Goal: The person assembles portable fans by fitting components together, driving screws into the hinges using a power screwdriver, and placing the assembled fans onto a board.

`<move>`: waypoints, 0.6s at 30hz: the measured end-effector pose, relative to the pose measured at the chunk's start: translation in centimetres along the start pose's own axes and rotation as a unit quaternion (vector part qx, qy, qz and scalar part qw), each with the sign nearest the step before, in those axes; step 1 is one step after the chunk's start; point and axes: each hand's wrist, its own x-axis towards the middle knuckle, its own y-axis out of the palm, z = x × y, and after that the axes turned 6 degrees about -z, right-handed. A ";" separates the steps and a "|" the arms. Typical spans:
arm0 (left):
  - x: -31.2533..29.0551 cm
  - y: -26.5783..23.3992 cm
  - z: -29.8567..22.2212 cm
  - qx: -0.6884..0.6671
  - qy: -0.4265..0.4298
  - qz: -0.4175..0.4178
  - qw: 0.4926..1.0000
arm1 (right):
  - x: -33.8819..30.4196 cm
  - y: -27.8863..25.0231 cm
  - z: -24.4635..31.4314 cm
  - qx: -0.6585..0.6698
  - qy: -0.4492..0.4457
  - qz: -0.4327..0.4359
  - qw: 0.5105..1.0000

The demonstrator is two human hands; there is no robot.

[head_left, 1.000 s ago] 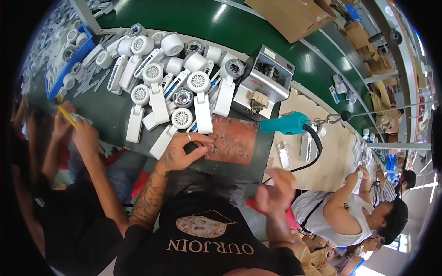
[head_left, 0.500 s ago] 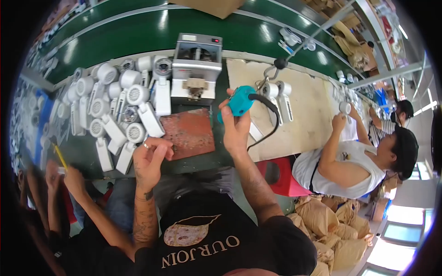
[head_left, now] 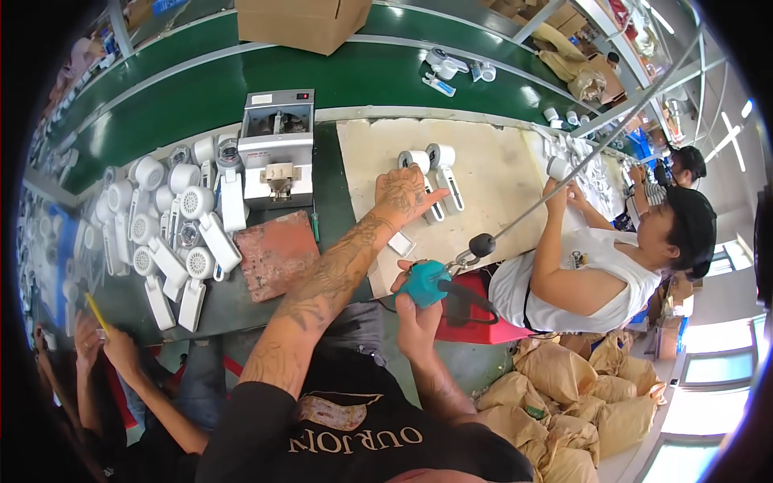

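My left hand (head_left: 405,197) reaches across to the tan work sheet, over a white handheld fan (head_left: 436,212). Its thumb sticks out to the right over the fan's handle; the other fingertips are partly hidden near the fan head. A second white handheld fan (head_left: 453,189) lies just right of it. Lower down, close to my body, my right hand (head_left: 416,322) is closed round a teal power screwdriver (head_left: 425,283), which hangs by a hook from a cable. The tool's tip is out of sight. A small white plastic piece (head_left: 401,243) lies below my left hand.
Many white fans (head_left: 167,217) are piled on the left, beside a grey machine (head_left: 278,153) and a worn reddish board (head_left: 276,256). A small green-handled tool (head_left: 315,227) lies by the board. Co-workers sit on both sides; a red stool (head_left: 475,310) stands at right.
My left hand has swung from beside the reddish board rightward to the fans on the tan sheet. My right hand has lowered the screwdriver toward my body. The view has shifted right.
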 end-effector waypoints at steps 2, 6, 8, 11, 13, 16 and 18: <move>0.2 1.6 0.5 0.018 -0.004 -0.004 1.000 | -0.5 -0.6 -0.1 -0.001 0.002 -0.007 1.000; 0.1 1.0 1.8 -0.016 -0.056 0.004 0.998 | -0.3 -1.1 0.3 0.003 0.033 -0.004 0.999; -1.7 -1.3 2.7 -0.053 -0.017 -0.050 0.997 | 0.3 -1.2 0.0 -0.009 0.030 0.009 0.999; -5.6 -5.9 4.8 -0.097 0.099 -0.131 0.982 | 1.4 -1.0 -0.8 -0.030 0.049 0.042 0.997; -8.9 -9.6 5.6 -0.096 0.125 -0.137 0.978 | 1.6 -0.8 -2.4 -0.031 0.001 0.079 0.996; -13.1 -14.2 6.7 -0.056 0.105 -0.092 0.989 | 1.9 1.7 -1.9 0.024 0.035 0.068 0.997; -15.3 -14.6 9.1 -0.054 0.155 -0.148 0.975 | 2.5 4.0 -1.3 0.049 0.048 0.051 0.996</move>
